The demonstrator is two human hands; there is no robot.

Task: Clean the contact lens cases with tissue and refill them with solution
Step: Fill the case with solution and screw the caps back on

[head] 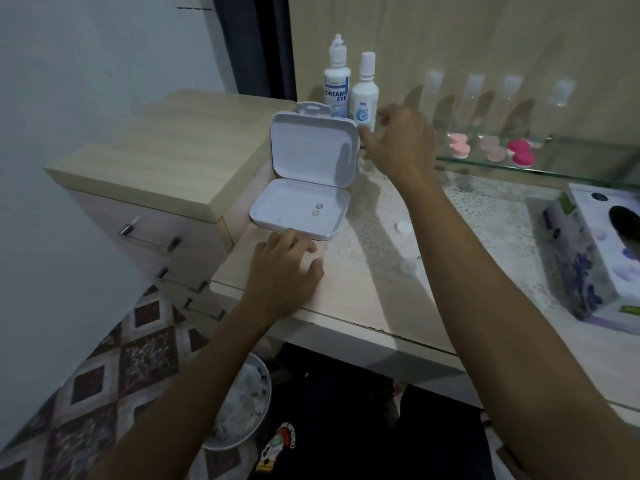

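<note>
Left hand [284, 268] rests loose on the worktop [363, 299], steadying near the open white case [304, 188]; right hand [398, 143] reaches, empty, fingers curled, toward 2 solution bottles [363, 95] far behind.

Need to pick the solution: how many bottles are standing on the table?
2: the Dream Eye bottle and a smaller white bottle right beside it, both behind the open white box.

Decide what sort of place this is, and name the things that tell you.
Probably a dressing table in a home. Two lens solution bottles stand at the back, coloured lens cases sit on a glass shelf, and a tissue box rests beside a drawer unit.
</note>
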